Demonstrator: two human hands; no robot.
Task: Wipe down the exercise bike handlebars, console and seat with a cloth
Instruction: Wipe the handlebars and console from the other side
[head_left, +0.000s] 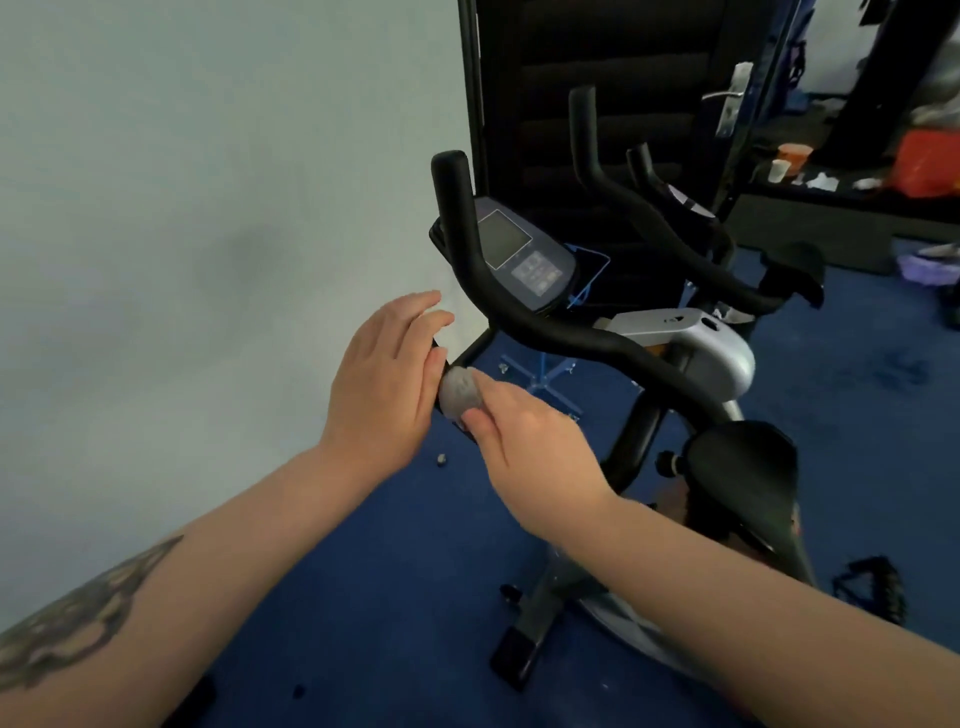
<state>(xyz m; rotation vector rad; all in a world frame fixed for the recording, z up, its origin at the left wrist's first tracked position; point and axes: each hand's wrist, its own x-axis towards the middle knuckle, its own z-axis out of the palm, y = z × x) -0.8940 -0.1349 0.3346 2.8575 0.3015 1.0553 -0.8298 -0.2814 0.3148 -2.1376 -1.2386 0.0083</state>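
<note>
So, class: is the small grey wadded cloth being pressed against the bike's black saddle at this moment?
No: the right hand holds the small grey wadded cloth by the left hand, well away from the black saddle.

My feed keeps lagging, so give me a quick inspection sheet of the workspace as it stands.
Surface: blue carpet, a few small bits lying on it.
Job's things: balled grey cloth; black handlebars; console, screen dark; black seat.
Clutter: cups and an orange-red container on a far ledge.
Hands: left hand open beside the near bar end; right hand pinching the cloth.
Cables: nothing seen.
Surroundings: pale wall, dark door behind the bike.
</note>
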